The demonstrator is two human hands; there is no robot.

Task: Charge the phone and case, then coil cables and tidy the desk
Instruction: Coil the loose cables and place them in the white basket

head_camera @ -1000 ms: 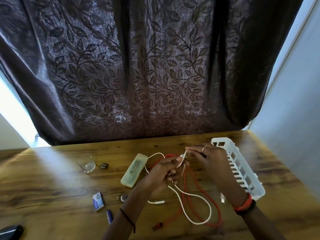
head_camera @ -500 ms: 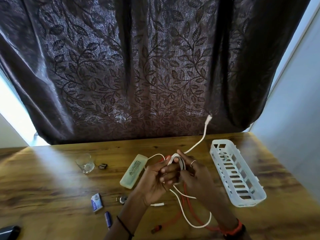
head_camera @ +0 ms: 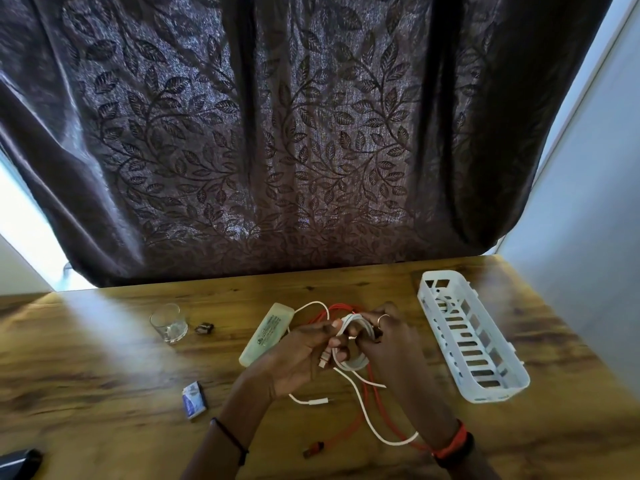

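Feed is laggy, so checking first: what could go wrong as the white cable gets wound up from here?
1. The white cable has a loose tail crossing the red cable on the desk; pulling it in may snag or drag the red one.
2. The coil sits only between the left hand and right hand; a slack grip could let the loops spring open.

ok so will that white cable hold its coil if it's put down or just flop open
Probably floppy: the white cable bends into tight loops between the left hand and right hand, and its tail lies in slack curves on the desk. Likely light, being so thin. With no tie visible, the coil may spring open.
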